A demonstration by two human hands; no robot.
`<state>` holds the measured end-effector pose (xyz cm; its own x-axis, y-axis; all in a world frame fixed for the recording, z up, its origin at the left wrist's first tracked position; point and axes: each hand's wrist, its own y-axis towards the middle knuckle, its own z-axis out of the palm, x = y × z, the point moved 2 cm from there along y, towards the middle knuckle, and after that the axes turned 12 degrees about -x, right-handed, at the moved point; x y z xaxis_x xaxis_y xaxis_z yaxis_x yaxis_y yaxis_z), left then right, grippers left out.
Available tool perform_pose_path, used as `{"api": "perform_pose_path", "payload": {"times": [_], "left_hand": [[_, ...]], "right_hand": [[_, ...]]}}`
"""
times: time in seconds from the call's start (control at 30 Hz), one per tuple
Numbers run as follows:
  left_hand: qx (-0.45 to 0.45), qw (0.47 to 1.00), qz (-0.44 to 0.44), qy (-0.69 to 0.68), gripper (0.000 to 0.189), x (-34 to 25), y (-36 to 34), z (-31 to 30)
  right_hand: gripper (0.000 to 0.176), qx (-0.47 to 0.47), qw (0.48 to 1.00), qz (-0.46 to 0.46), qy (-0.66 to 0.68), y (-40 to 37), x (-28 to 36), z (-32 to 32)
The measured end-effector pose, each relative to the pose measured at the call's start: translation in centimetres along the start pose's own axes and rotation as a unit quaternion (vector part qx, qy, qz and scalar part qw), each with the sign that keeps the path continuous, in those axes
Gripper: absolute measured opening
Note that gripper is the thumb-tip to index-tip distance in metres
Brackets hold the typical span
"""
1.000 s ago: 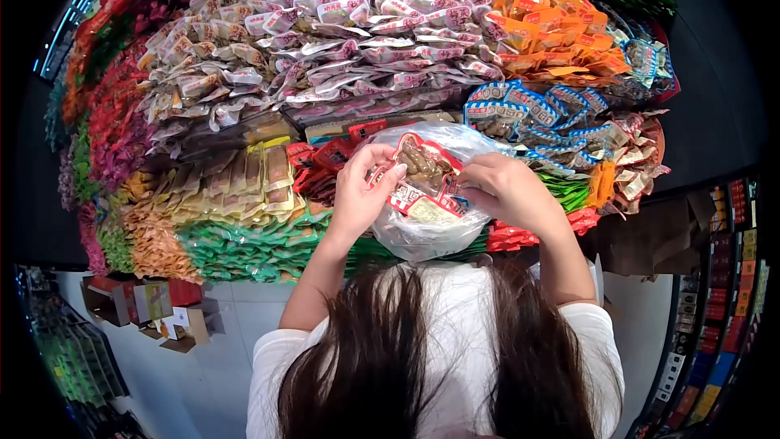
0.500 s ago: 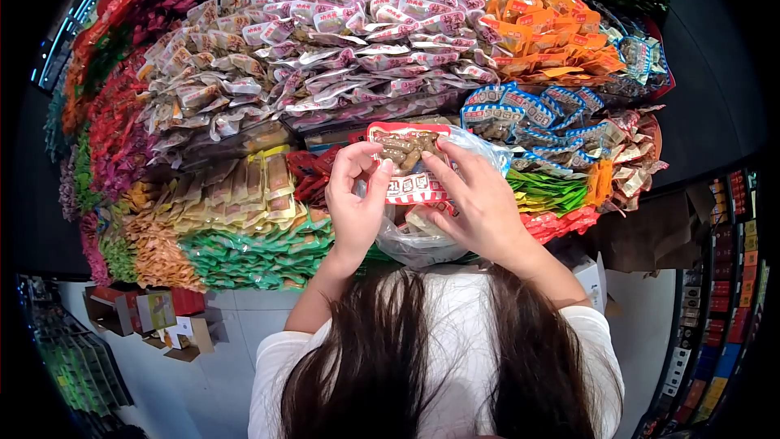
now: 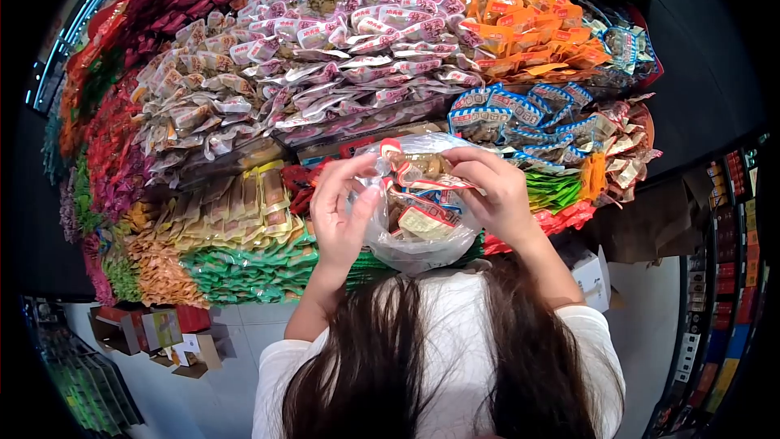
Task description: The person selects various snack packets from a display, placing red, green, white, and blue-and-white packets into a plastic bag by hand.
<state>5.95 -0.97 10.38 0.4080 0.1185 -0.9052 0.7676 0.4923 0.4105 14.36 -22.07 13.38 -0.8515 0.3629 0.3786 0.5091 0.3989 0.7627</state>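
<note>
Clear plastic bag point(image 3: 414, 244), part-filled with red-edged snack packets point(image 3: 422, 215), is held over the edge of a heaped shop display point(image 3: 244, 268). The left hand point(image 3: 337, 211) pinches one side of its mouth, and the right hand point(image 3: 496, 195) has its fingers clenched on the other. Bagging appears under way; adding more would call for one hand to let go while the other keeps the mouth open. Pink-and-white packets point(image 3: 325, 57) and blue packets point(image 3: 520, 110) lie beyond.

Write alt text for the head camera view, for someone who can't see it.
A person's left hand and right hand grip the mouth of a clear plastic bag with red-and-white snack packets inside. Behind it rises a heaped display of packaged snacks in pink, orange, blue, green and yellow.
</note>
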Motion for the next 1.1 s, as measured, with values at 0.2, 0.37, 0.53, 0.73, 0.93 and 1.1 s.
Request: {"api": "perform_pose_path", "payload": {"times": [0.2, 0.37, 0.53, 0.73, 0.93, 1.1], "left_hand": [[0.148, 0.972, -0.114, -0.142, 0.074, -0.8, -0.6, 1.6], [0.105, 0.972, -0.160, -0.135, 0.047, 0.8, -1.8, 1.7], [0.070, 0.991, -0.112, 0.006, 0.043, -1.2, -1.2, 3.2], [0.111, 0.989, -0.039, 0.088, 0.045, -1.0, -1.2, 3.9], [0.167, 0.982, -0.018, 0.090, 0.064, -1.2, -1.1, 5.2], [0.202, 0.934, 0.154, 0.252, 0.063, 0.0, -1.7, 3.1]], "right_hand": [[0.022, 0.050, 0.933, 0.202, 0.294, -1.0, 0.1, -0.2], [0.016, 0.016, 0.975, 0.068, 0.210, -1.3, 0.4, -0.4], [0.025, -0.062, 0.994, -0.032, 0.088, -2.2, 0.6, -0.1], [0.028, 0.008, 0.905, 0.247, 0.347, -3.3, -0.7, -0.8], [0.016, -0.052, 0.966, 0.175, 0.184, -2.1, -6.5, -8.0], [0.023, -0.213, 0.945, 0.218, 0.117, -2.3, -20.0, -17.8]]}}
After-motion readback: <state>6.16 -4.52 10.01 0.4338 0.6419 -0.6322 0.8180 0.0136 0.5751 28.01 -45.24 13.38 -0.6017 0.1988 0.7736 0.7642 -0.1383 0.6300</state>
